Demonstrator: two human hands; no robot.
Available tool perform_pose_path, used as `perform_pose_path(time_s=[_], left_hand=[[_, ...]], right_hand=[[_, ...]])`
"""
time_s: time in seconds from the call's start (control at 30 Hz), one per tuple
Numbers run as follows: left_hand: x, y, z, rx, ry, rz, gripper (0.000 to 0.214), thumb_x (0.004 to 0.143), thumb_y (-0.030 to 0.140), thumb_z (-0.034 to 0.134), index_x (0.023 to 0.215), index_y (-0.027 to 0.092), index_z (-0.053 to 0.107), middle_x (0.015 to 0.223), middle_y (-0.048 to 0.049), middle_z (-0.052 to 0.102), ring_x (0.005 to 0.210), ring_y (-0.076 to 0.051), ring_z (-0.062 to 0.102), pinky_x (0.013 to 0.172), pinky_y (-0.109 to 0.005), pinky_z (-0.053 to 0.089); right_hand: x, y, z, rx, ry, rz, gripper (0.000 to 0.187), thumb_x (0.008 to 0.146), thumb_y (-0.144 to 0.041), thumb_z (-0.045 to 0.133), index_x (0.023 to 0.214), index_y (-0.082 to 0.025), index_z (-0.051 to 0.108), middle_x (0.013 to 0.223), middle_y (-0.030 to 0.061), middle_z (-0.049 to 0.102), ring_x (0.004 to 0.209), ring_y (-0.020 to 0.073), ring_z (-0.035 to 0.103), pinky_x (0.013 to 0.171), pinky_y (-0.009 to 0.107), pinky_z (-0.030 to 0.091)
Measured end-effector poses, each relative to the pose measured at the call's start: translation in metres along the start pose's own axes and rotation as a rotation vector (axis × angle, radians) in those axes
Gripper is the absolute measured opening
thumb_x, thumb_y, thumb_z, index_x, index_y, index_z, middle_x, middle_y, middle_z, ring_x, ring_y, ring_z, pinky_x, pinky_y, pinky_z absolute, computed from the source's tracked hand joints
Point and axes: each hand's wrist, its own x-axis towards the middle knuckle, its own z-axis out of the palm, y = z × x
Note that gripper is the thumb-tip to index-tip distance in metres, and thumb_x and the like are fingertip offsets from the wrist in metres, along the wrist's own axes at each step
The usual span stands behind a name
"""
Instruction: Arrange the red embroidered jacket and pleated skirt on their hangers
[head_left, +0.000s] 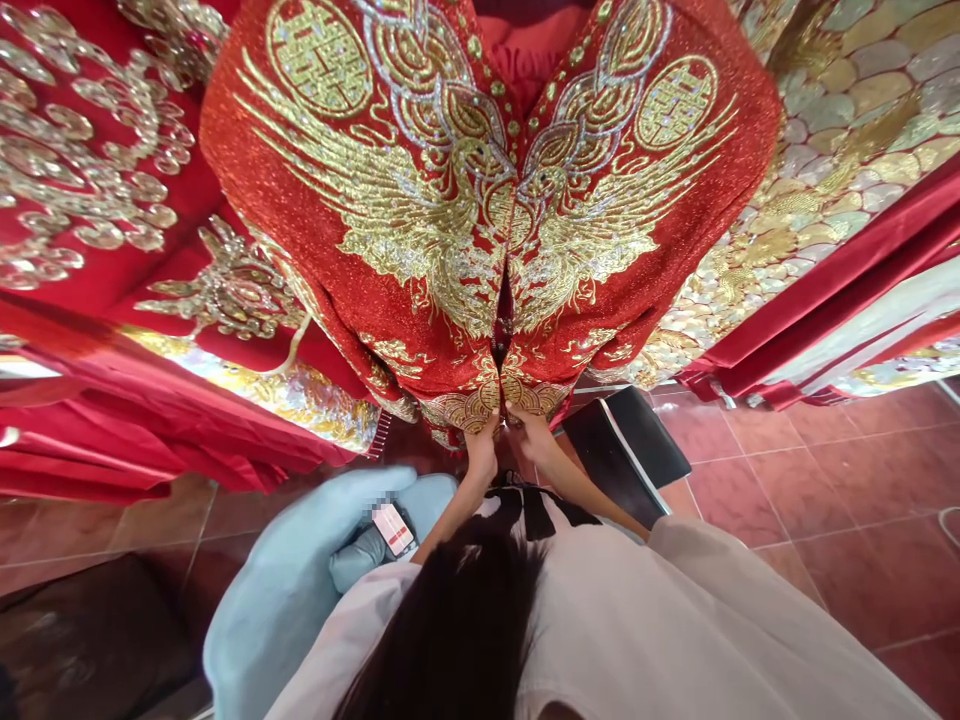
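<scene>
Far left, red garments with gold embroidery hang in folds, and low down a pale blue bundle sits with a small red-and-white tag on it. Moving in, the left hand reaches up to the bottom hem of the red and gold jacket — fingers curled in close, pinching the hem's left flap right beside the front opening. Just beside it, almost touching, the right hand does the same on the right flap, fingers bent and closed on the gold-patterned edge; the fingertips themselves are tucked against the cloth, so how tight the grip is I cannot tell. The jacket hangs front-on, filling the upper middle of the view, its two halves meeting in a narrow slit above the hands — twin gold birds mirror each other either side. Below the hands, a dark flat object rests on the red tiled floor. To the right, more draped red satin and scale-patterned gold cloth.
</scene>
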Motion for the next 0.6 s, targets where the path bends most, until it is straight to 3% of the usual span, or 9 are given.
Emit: perform_pose_path(time_s=[0.33, 0.5, 0.6], left_hand=[[0.005, -0.002, -0.004, 0.069, 0.05, 0.007, 0.047, 0.06, 0.032, 0.082, 0.101, 0.015, 0.063, 0.099, -0.0083, 0.068, 0.095, -0.02, 0.064, 0.09, -0.033, 0.047], [0.008, -0.005, -0.009, 0.15, 0.09, 0.024, 0.043, 0.06, 0.029, 0.082, 0.097, 0.015, 0.064, 0.094, -0.0076, 0.068, 0.096, -0.02, 0.063, 0.09, -0.031, 0.046], [0.012, -0.008, -0.013, 0.197, 0.098, 0.041, 0.037, 0.06, 0.027, 0.081, 0.091, 0.016, 0.063, 0.092, -0.0069, 0.068, 0.097, -0.02, 0.062, 0.089, -0.031, 0.046]], right_hand=[[0.004, 0.019, -0.001, -0.084, 0.052, 0.056, 0.028, 0.058, -0.035, 0.074, 0.073, -0.018, 0.058, 0.066, -0.0002, 0.065, 0.061, 0.0128, 0.06, 0.051, 0.022, 0.046], [-0.012, 0.026, -0.016, -0.242, 0.044, 0.184, 0.026, 0.062, -0.035, 0.072, 0.066, -0.016, 0.054, 0.051, -0.0014, 0.056, 0.044, 0.0113, 0.053, 0.044, 0.022, 0.04], [-0.014, 0.024, -0.014, -0.342, 0.024, 0.135, 0.026, 0.062, -0.036, 0.072, 0.066, -0.015, 0.058, 0.051, -0.002, 0.055, 0.041, 0.0095, 0.048, 0.042, 0.021, 0.035]])
